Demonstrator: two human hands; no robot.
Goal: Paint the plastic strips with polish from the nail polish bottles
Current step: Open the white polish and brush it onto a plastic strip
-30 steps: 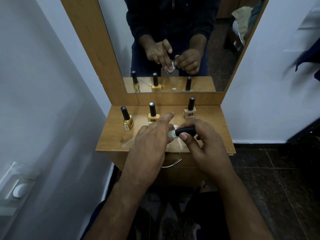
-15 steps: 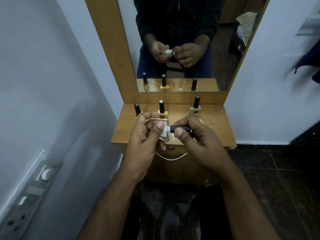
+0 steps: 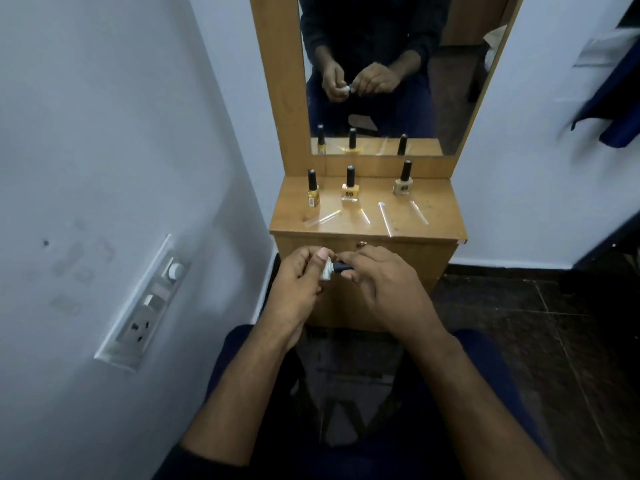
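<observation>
Your left hand (image 3: 298,282) and right hand (image 3: 381,282) hide most of the small bottle (image 3: 326,271); its label is unreadable. The clear strips (image 3: 384,218) near the dresser's (image 3: 363,234) front edge blur into glare.

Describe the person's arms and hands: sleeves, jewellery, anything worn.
Both forearms are bare; dark sleeves sit pushed up near the elbows at the frame's bottom. The left hand and right hand show no gloves, rings, watch or bracelets. The left thumbnail looks short and unpainted.

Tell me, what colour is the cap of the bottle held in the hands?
Black; the cap shows best in the head view.
</observation>
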